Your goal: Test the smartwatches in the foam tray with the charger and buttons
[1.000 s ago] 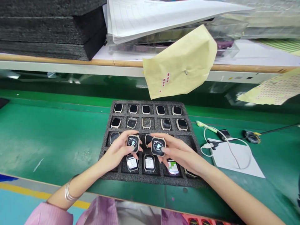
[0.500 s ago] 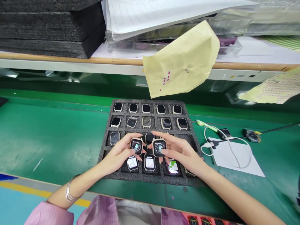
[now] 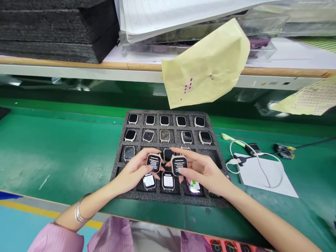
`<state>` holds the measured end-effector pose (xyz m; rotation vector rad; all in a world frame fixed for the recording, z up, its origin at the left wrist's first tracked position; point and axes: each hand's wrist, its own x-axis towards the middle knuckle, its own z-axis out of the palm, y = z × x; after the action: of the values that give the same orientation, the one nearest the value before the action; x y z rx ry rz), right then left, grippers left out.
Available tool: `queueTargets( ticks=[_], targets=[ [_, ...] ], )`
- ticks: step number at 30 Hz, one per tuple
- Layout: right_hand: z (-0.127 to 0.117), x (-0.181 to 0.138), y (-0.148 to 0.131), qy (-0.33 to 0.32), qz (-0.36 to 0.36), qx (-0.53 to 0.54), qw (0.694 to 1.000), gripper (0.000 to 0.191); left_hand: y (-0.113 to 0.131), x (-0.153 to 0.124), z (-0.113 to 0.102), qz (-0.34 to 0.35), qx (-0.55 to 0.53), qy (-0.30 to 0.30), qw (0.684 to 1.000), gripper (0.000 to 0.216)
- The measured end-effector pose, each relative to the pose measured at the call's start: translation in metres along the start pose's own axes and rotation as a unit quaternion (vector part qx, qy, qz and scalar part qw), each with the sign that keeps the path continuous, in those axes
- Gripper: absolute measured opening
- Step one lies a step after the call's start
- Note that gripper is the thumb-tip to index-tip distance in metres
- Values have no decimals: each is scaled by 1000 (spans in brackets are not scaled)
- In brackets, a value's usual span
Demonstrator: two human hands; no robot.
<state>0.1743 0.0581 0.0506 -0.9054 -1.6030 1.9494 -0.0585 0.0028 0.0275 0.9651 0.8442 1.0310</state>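
1. A beige-framed square smartwatch [image 3: 154, 163] is held in the left hand [image 3: 133, 171], and a matching second smartwatch [image 3: 179, 165] is held in the right hand [image 3: 202, 171]. White text on a black ground is shown on both screens.
2. Both grips are narrow: each smartwatch is pinched by its edges between thumb and fingertips, and neither is seated in the tray.
3. The two smartwatches are held just apart, side by side, low over the lower rows of a black foam tray [image 3: 168, 197]. The long axis of each runs roughly away from the person, with a slight tilt. Each is nearer its own hand, the first lying left of the second.
4. Further smartwatches [image 3: 165, 135] are set in the tray's cut-out pockets, in rows. Dark screens are seen in the far rows, while lit screens lie in the near row, directly below the hands.
5. The tray rests on a green-topped table [image 3: 52, 150]. To the right, a white cable [image 3: 258, 157] is looped over a white paper sheet [image 3: 262, 176].
6. Beyond the table, a stack of black foam sheets [image 3: 57, 31] lies on a wood-edged shelf [image 3: 65, 62], and a tan paper envelope [image 3: 207, 66] with red dots hangs in front of the shelf edge.
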Motion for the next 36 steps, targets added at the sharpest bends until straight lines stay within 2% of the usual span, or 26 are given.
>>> queueTargets(
  ticks=[4,7,9,11,13,15,19,21,23,27,30,32,33,36],
  targets=[
    [-5,-7,-4,-32,3,-54,998,74,1,1,0,-3,-4,2,1000,33],
    [-17,-18,-5,-20,20,-124,992,66,3,1,1,-4,-8,-1,1000,29],
    [-30,-28,-2,14,28,-212,977,57,3,1,1,-4,-15,-2,1000,29],
    [-49,-36,4,66,21,-323,944,52,4,-1,0,-4,-25,1,1000,28],
    [-70,-42,11,108,-20,-436,893,48,4,-2,0,-8,-32,7,999,26],
    [-89,-46,20,114,-58,-512,849,46,5,-4,-1,-13,-32,13,999,25],
    [-110,-50,29,111,-71,-591,795,53,6,-8,-5,-17,-28,21,999,26],
    [-109,-48,26,115,-91,-614,776,54,6,-11,-7,-17,-27,15,999,27],
    [-101,-40,19,106,-126,-621,766,44,6,-14,-9,-14,-23,7,1000,28],
    [-72,-12,11,33,-177,-638,749,34,7,-24,-14,-10,19,-3,1000,38],
    [-50,6,17,61,-176,-674,715,36,11,-38,-22,-22,116,2,993,47],
    [-40,12,22,99,-166,-684,704,36,11,-49,-28,-17,246,30,969,43],
    [-37,13,24,113,-157,-679,708,35,10,-55,-31,-6,322,49,946,39],
    [-32,11,28,140,-125,-639,746,34,-1,-69,-36,29,482,91,871,31]
  ],
)
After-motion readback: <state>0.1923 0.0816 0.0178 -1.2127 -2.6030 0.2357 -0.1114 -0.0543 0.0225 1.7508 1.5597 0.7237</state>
